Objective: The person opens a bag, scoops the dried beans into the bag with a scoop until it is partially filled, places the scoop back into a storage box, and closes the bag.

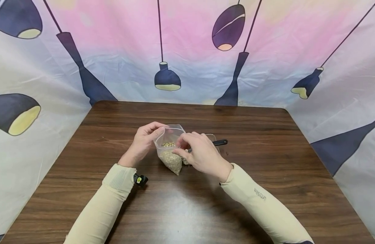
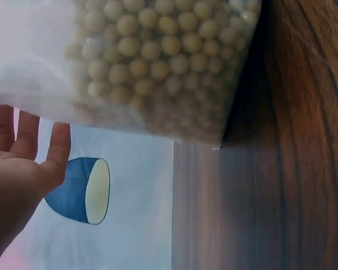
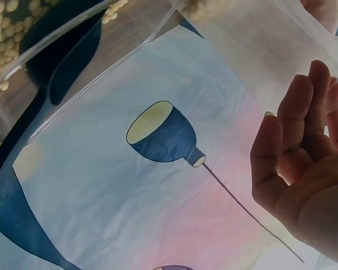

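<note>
A clear zip bag [image 1: 172, 161], partly filled with pale soybeans [image 2: 158, 50], stands upright with its mouth open in the head view. My left hand [image 1: 143, 139] pinches the left side of its rim; in the left wrist view the other fingers [image 2: 25, 132] spread beside the plastic. My right hand [image 1: 202, 152] is at the right side of the mouth, thumb in front of the bag, fingers bent at the rim. A clear container [image 1: 212, 137] of soybeans is mostly hidden behind that hand. In it lies a black spoon [image 3: 65, 62], its handle [image 1: 220, 142] sticking out right.
Everything stands on a dark wood-grain table [image 1: 267, 162]. Behind it and at the sides hangs a cloth [image 1: 129, 74] printed with lamps. A small black device [image 1: 140, 180] with a yellow-green spot is at my left wrist.
</note>
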`<state>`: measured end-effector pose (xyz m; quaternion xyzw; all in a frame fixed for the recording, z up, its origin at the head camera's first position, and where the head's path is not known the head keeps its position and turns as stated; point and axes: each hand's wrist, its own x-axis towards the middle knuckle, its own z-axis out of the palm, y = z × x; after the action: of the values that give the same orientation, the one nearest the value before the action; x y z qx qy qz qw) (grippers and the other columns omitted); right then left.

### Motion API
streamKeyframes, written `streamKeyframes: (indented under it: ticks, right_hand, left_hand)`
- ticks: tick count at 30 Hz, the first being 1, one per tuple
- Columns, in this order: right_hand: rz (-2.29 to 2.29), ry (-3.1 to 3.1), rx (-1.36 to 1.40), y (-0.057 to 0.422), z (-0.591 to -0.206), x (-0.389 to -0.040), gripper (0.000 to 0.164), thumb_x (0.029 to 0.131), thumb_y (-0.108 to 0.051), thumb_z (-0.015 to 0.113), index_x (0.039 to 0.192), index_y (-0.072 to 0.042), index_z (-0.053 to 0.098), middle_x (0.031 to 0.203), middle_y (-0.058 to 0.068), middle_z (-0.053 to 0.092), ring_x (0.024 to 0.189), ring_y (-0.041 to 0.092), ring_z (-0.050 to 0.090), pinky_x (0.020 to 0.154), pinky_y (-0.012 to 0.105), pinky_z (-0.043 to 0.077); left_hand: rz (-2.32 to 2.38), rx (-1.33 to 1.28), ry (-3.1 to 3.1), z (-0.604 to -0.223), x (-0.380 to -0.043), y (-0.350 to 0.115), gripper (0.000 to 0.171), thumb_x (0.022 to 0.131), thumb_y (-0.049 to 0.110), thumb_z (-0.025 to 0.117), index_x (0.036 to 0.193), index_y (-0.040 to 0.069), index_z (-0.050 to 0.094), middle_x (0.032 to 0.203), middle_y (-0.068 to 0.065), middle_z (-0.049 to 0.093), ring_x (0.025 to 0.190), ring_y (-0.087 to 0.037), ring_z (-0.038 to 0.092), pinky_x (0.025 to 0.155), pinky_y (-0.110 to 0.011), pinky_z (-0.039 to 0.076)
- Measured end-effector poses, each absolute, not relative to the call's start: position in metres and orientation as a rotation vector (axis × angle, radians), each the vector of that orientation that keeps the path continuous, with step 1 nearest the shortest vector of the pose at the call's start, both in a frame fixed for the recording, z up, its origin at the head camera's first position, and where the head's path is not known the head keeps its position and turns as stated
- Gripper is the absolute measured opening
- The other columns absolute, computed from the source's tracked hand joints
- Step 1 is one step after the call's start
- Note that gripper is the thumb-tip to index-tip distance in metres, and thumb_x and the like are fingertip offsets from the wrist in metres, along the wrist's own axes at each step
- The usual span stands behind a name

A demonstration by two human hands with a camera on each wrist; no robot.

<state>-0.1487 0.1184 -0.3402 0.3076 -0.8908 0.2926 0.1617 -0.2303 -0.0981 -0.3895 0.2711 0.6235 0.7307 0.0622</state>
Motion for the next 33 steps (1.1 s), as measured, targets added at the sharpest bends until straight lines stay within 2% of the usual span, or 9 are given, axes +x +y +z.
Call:
streamKeyframes:
  ticks: [6,12,16,22,26,29,33]
  right_hand:
    - [0.907,-2.532,0.889,0.114,-0.332,-0.153,0.011,0.087,-0.023,0.075,0.086,-0.02,0.065,0.074,-0.017,0.061,0.074,0.001,0.054,0.066,0.024,0.045]
    - [1.018,-2.557,0.874,0.116,-0.324,-0.163,0.009,0.087,-0.017,0.075,0.086,-0.018,0.066,0.077,-0.013,0.063,0.076,0.005,0.055,0.068,0.027,0.049]
    - [1.048,-2.548,0.869,0.115,-0.321,-0.174,0.008,0.087,-0.013,0.074,0.086,-0.015,0.067,0.078,-0.01,0.064,0.078,0.007,0.053,0.07,0.027,0.048]
    - [1.01,-2.506,0.854,0.117,-0.324,-0.191,0.011,0.084,-0.011,0.077,0.084,-0.016,0.067,0.079,-0.009,0.064,0.077,0.008,0.051,0.069,0.027,0.046]
    - [1.092,-2.493,0.802,0.123,-0.328,-0.2,0.014,0.084,-0.01,0.077,0.091,-0.013,0.066,0.08,-0.007,0.064,0.075,0.008,0.055,0.067,0.03,0.047]
    - [1.164,-2.505,0.764,0.129,-0.332,-0.204,0.021,0.084,-0.01,0.077,0.1,-0.011,0.063,0.08,-0.008,0.066,0.072,0.007,0.059,0.065,0.032,0.046]
    - [1.179,-2.552,0.766,0.131,-0.336,-0.206,0.028,0.086,-0.012,0.075,0.111,-0.01,0.062,0.081,-0.008,0.065,0.072,0.008,0.058,0.066,0.029,0.045]
  left_hand:
    - [2.194,0.861,2.057,-0.389,-0.231,-0.119,0.017,0.098,0.011,0.058,0.104,-0.001,0.069,0.097,-0.002,0.073,0.093,-0.014,0.064,0.077,-0.026,0.051]
    - [2.106,0.958,2.252,-0.38,-0.227,-0.146,0.016,0.098,0.005,0.057,0.1,-0.008,0.066,0.095,-0.01,0.071,0.093,-0.017,0.065,0.083,-0.027,0.052]
    - [2.088,0.953,2.402,-0.375,-0.222,-0.157,0.011,0.094,-0.001,0.059,0.096,-0.007,0.068,0.093,-0.007,0.071,0.089,-0.014,0.065,0.08,-0.025,0.052]
    - [2.106,0.872,2.508,-0.373,-0.216,-0.161,0.009,0.092,-0.002,0.062,0.095,-0.006,0.069,0.094,-0.007,0.071,0.086,-0.012,0.066,0.076,-0.022,0.052]
    - [2.093,0.887,2.543,-0.376,-0.215,-0.161,0.007,0.092,-0.004,0.062,0.095,-0.006,0.068,0.095,-0.008,0.07,0.084,-0.01,0.065,0.074,-0.021,0.052]
    - [2.063,0.935,2.528,-0.376,-0.213,-0.16,0.008,0.091,-0.007,0.062,0.095,-0.007,0.068,0.095,-0.012,0.069,0.084,-0.008,0.065,0.073,-0.021,0.052]
    - [2.008,0.942,2.489,-0.365,-0.205,-0.156,0.011,0.09,-0.006,0.064,0.1,-0.008,0.067,0.098,-0.016,0.068,0.084,-0.008,0.065,0.07,-0.021,0.052]
